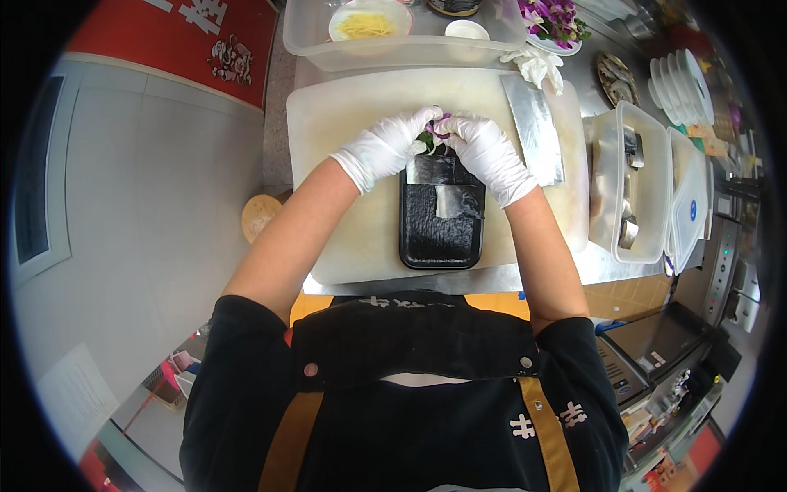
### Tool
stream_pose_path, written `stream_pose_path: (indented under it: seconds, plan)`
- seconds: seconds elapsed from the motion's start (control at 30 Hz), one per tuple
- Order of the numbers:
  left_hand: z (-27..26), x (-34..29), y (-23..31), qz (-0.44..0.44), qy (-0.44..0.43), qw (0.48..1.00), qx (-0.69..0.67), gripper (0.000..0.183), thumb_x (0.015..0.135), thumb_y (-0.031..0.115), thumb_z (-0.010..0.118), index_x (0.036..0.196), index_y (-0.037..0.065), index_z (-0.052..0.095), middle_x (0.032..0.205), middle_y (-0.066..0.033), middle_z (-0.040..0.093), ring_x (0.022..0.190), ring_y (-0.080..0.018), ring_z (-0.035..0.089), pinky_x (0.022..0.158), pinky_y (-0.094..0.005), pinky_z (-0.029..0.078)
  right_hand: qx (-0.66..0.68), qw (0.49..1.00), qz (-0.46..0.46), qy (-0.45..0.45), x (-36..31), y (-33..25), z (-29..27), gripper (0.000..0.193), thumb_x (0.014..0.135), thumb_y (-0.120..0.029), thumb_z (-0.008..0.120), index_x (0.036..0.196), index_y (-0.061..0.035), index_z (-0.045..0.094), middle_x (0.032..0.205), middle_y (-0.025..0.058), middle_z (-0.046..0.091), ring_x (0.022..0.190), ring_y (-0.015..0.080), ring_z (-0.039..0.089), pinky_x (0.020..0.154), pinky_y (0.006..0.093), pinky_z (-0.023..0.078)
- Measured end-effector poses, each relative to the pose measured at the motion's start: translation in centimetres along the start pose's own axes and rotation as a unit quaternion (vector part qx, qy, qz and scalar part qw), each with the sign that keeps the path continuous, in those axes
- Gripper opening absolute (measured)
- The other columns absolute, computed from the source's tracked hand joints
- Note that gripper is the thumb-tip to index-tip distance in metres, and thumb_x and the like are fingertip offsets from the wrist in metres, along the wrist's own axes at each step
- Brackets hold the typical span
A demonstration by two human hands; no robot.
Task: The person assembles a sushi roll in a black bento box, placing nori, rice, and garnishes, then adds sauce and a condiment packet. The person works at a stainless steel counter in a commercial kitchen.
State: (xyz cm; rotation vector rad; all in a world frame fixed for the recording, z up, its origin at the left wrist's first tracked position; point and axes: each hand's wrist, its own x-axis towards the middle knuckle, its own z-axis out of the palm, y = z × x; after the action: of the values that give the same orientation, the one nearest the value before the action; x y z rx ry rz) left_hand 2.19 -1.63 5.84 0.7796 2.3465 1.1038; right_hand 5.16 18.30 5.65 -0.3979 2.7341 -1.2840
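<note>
Both my hands wear white gloves and meet at the far end of a black rectangular tray. My left hand and my right hand pinch a small purple flower between their closed fingertips. Just below the fingers, a green leaf and some pale shreds sit at the tray's far end. Silvery, dark-edged slices, which look like fish, lie flat across the tray's middle and far part. The fingers partly hide the flower and leaf. Under the tray is a white cutting board.
A broad steel knife blade lies on the board's right side, beside a crumpled white cloth. Beyond the board stands a clear bin holding a bowl of yellow shreds. Rightward are a clear container, stacked white plates and purple flowers.
</note>
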Motion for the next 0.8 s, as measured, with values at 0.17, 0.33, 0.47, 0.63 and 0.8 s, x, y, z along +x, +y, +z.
stream_pose_path:
  seconds: [0.17, 0.33, 0.47, 0.63, 0.8]
  plan:
    - [-1.6, -2.6, 0.1, 0.007, 0.034, 0.983, -0.178, 0.057, 0.091, 0.011, 0.065, 0.143, 0.004, 0.042, 0.141, -0.0107, 0.051, 0.129, -0.023, 0.048, 0.109, -0.035, 0.038, -0.031, 0.997, -0.012, -0.068, 0.8, 0.0, -0.2, 0.018, 0.083, 0.004, 0.064, 0.099, -0.0034, 0.07, 0.089, 0.0115, 0.067, 0.074, 0.0223, 0.065, 0.071, 0.0315, 0.053]
    - [-0.4, -3.0, -0.8, -0.067, 0.153, 0.969, -0.181, 0.035, 0.09, 0.018, 0.068, 0.122, 0.003, 0.063, 0.116, -0.0117, 0.062, 0.102, -0.0239, 0.063, 0.093, -0.0334, 0.049, -0.026, 0.995, 0.025, -0.092, 1.0, -0.1, -0.3, 0.018, 0.083, 0.001, 0.066, 0.1, -0.0037, 0.07, 0.087, 0.0116, 0.066, 0.076, 0.0222, 0.066, 0.072, 0.0312, 0.053]
    - [2.0, -2.0, -1.6, -0.065, 0.147, 0.982, -0.097, 0.028, 0.088, 0.02, 0.07, 0.108, 0.0, 0.068, 0.101, -0.0146, 0.064, 0.093, -0.0282, 0.063, 0.084, -0.0338, 0.05, -0.056, 0.995, -0.061, -0.055, 1.2, -0.1, -0.1, 0.02, 0.082, -0.012, 0.07, 0.101, -0.0076, 0.07, 0.095, 0.014, 0.069, 0.088, 0.032, 0.067, 0.08, 0.0396, 0.053]
    - [2.4, -1.6, -1.9, -0.048, 0.155, 0.987, 0.012, 0.018, 0.085, 0.014, 0.069, 0.099, 0.002, 0.069, 0.092, -0.0119, 0.063, 0.086, -0.0265, 0.061, 0.079, -0.0333, 0.049, -0.1, 0.99, -0.033, -0.089, 1.7, -0.2, 0.1, 0.023, 0.079, -0.006, 0.073, 0.101, -0.0042, 0.067, 0.098, 0.0141, 0.066, 0.092, 0.034, 0.065, 0.083, 0.0379, 0.052]
    - [2.3, -1.6, -2.1, -0.003, 0.126, 0.989, 0.077, 0.011, 0.084, 0.012, 0.066, 0.09, 0.003, 0.065, 0.089, -0.0142, 0.061, 0.085, -0.0327, 0.06, 0.077, -0.0392, 0.049, -0.115, 0.979, -0.107, -0.13, 2.1, -0.3, 0.2, 0.018, 0.076, -0.006, 0.073, 0.092, -0.004, 0.064, 0.091, 0.0151, 0.064, 0.086, 0.0349, 0.063, 0.08, 0.0403, 0.051]
